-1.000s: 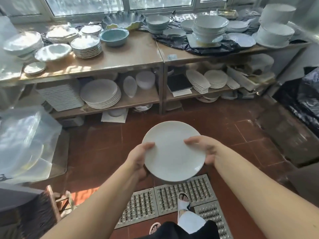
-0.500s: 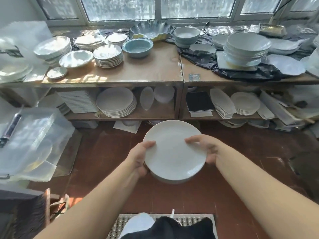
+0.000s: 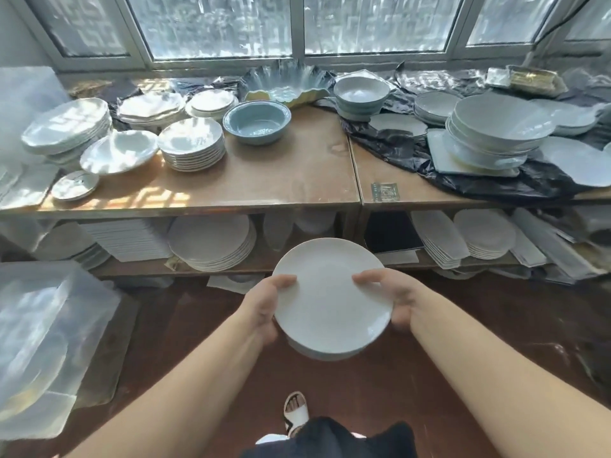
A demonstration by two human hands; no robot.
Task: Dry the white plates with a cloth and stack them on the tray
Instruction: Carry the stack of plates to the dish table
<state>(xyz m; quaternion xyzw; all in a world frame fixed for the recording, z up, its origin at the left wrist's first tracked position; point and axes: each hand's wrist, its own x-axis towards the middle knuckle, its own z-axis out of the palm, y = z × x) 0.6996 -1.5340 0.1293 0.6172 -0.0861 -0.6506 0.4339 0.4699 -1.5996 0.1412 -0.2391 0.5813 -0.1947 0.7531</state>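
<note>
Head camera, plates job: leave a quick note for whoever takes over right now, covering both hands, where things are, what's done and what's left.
Left hand: grips the left edge of the white plates, thumb on top.
Right hand: grips the right edge, thumb on top.
The plates are a small stack, at least two, held level above the floor in front of the wooden table.
No cloth and no tray are in view, so whether these plates have been dried can't be told.
Left: dry them if needed, find the tray and stack them on it. Much other crockery sits on the table and the lower shelf.
</note>
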